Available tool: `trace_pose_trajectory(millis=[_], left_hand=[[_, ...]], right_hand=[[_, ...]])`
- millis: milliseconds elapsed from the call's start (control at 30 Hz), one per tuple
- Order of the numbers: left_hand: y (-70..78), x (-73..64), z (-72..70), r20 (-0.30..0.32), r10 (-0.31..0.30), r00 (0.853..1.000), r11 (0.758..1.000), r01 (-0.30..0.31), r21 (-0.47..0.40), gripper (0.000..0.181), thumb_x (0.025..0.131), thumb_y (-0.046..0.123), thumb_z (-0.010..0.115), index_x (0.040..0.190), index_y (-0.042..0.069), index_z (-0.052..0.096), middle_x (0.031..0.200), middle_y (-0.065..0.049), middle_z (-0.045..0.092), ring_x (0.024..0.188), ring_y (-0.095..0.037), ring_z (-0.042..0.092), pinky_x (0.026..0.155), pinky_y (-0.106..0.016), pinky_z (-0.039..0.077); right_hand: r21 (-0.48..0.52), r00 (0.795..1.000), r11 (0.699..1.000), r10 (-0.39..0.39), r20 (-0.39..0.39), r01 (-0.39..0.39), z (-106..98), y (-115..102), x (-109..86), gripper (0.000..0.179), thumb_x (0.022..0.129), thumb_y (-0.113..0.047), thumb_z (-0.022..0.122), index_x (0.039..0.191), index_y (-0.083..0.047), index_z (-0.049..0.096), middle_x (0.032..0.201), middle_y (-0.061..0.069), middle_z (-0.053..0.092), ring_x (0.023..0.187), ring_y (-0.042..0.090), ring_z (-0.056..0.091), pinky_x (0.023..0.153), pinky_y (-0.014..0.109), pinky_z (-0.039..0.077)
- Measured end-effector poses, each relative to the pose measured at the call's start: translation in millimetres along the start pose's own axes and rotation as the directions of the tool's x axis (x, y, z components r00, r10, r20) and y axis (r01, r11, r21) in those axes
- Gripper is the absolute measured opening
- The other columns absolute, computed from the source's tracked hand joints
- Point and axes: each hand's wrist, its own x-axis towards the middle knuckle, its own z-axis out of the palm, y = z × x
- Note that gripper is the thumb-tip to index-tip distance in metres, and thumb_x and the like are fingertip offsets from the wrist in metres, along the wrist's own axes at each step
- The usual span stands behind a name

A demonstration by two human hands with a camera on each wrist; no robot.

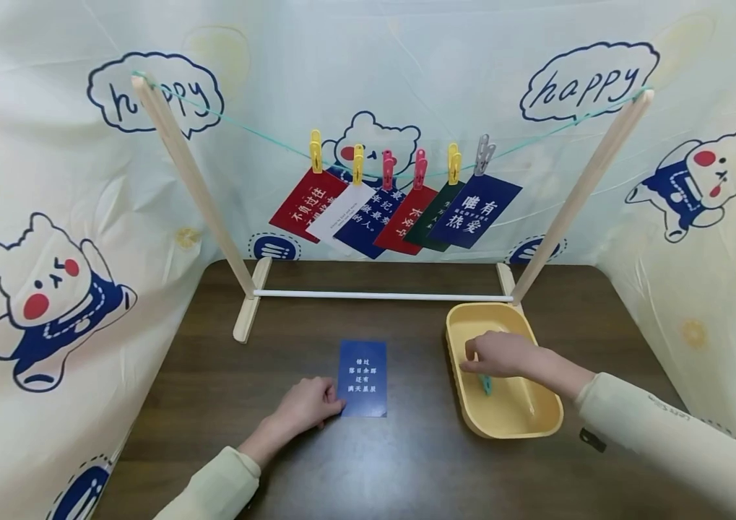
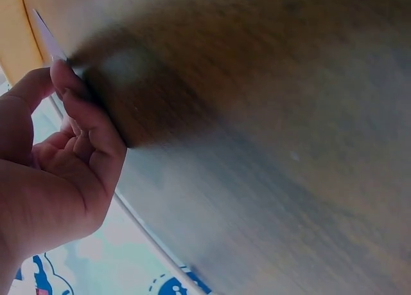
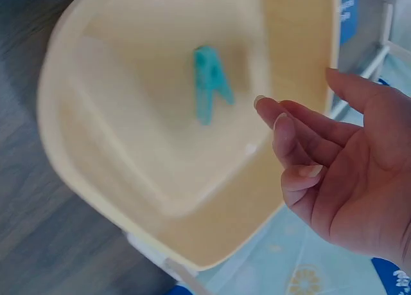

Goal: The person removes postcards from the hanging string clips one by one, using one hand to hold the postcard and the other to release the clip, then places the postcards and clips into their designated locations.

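Note:
A blue card (image 1: 362, 357) with white writing is in front of me on the dark table. My left hand (image 1: 305, 404) pinches its lower left corner between thumb and finger; in the left wrist view the card (image 2: 50, 38) shows edge-on at the fingertips. My right hand (image 1: 498, 354) hangs over a yellow plastic basin (image 1: 539, 419), fingers loosely bent and apart, holding nothing. Below those fingers, a teal clothespin (image 3: 209, 83) lies on the basin's floor.
Behind, a wooden stand with a left post (image 1: 195, 184) and right post (image 1: 582, 195) carries a green string (image 1: 247, 128). Several cards hang from it by clothespins, among them a blue card (image 1: 474, 213) under a grey clothespin (image 1: 483, 155). A white rod (image 1: 381, 295) joins the feet.

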Motion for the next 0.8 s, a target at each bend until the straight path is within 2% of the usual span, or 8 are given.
trace_pose_trajectory(millis=[233, 300, 400, 567, 667, 733, 800], left_hand=[[1.7, -4.6, -6.0, -0.018, -0.022, 1.0, 0.999, 0.021, -0.031, 0.026, 0.094, 0.017, 0.075, 0.076, 0.014, 0.057, 0.057, 0.004, 0.056, 0.045, -0.009, 0.056, 0.047, -0.027, 0.044], [0.8, -4.2, -12.3, -0.043, -0.037, 0.998, 0.998, 0.035, -0.043, 0.024, 0.095, 0.016, 0.074, 0.078, 0.013, 0.058, 0.06, 0.004, 0.057, 0.046, -0.009, 0.056, 0.047, -0.027, 0.045], [-1.6, 0.4, -28.3, -0.119, -0.053, 0.991, 0.998, 0.048, -0.047, 0.02, 0.096, 0.016, 0.074, 0.08, 0.013, 0.062, 0.062, 0.004, 0.058, 0.049, -0.01, 0.055, 0.048, -0.027, 0.045], [-2.3, 13.4, -66.3, -0.263, -0.009, 0.965, 0.998, -0.007, -0.059, 0.012, 0.099, 0.017, 0.071, 0.09, 0.01, 0.067, 0.07, 0.002, 0.063, 0.059, -0.012, 0.057, 0.055, -0.028, 0.048], [-1.9, 19.5, -89.6, -0.346, 0.035, 0.937, 0.996, -0.061, -0.065, 0.012, 0.1, 0.018, 0.07, 0.095, 0.008, 0.068, 0.077, -0.001, 0.066, 0.067, -0.014, 0.059, 0.062, -0.029, 0.051], [-1.4, 22.8, -104.1, -0.385, 0.052, 0.921, 0.992, -0.091, -0.084, 0.012, 0.1, 0.018, 0.07, 0.098, 0.007, 0.069, 0.082, -0.004, 0.069, 0.072, -0.017, 0.061, 0.065, -0.03, 0.053], [-0.7, 26.3, -117.8, -0.406, 0.062, 0.912, 0.988, -0.112, -0.102, 0.011, 0.1, 0.017, 0.07, 0.102, 0.006, 0.069, 0.087, -0.007, 0.071, 0.075, -0.019, 0.062, 0.067, -0.031, 0.054]], right_hand=[[-0.004, 0.988, 0.996, -0.089, -0.123, 0.089, -17.9, -12.0, -0.9, 0.021, 0.1, -0.03, 0.069, 0.098, -0.009, 0.073, 0.072, -0.006, 0.066, 0.063, 0.007, 0.056, 0.06, 0.027, 0.051], [-0.03, 0.98, 0.993, -0.117, -0.159, 0.114, -26.7, -18.2, 0.2, 0.021, 0.101, -0.03, 0.069, 0.099, -0.009, 0.073, 0.075, -0.005, 0.068, 0.065, 0.007, 0.058, 0.061, 0.027, 0.052], [-0.052, 0.967, 0.989, -0.148, -0.208, 0.14, -42.4, -31.3, 3.5, 0.021, 0.101, -0.03, 0.069, 0.102, -0.01, 0.074, 0.082, -0.003, 0.071, 0.069, 0.008, 0.061, 0.063, 0.028, 0.054], [-0.032, 0.952, 0.986, -0.165, -0.256, 0.162, -72.5, -57.9, 8.7, 0.024, 0.1, -0.031, 0.071, 0.11, -0.01, 0.076, 0.093, 0.001, 0.076, 0.076, 0.012, 0.067, 0.065, 0.028, 0.057], [-0.046, 0.949, 0.986, -0.169, -0.267, 0.162, -92.0, -75.1, 10.4, 0.026, 0.1, -0.033, 0.071, 0.112, -0.011, 0.075, 0.095, 0.001, 0.076, 0.077, 0.012, 0.067, 0.066, 0.028, 0.057], [-0.069, 0.941, 0.983, -0.183, -0.285, 0.17, -106.1, -87.5, 11.4, 0.027, 0.1, -0.034, 0.071, 0.113, -0.011, 0.075, 0.096, 0.001, 0.077, 0.077, 0.013, 0.068, 0.067, 0.03, 0.058], [-0.09, 0.933, 0.982, -0.188, -0.306, 0.168, -121.5, -100.4, 11.5, 0.028, 0.1, -0.036, 0.071, 0.113, -0.012, 0.074, 0.098, 0.002, 0.077, 0.08, 0.016, 0.07, 0.069, 0.032, 0.059]])
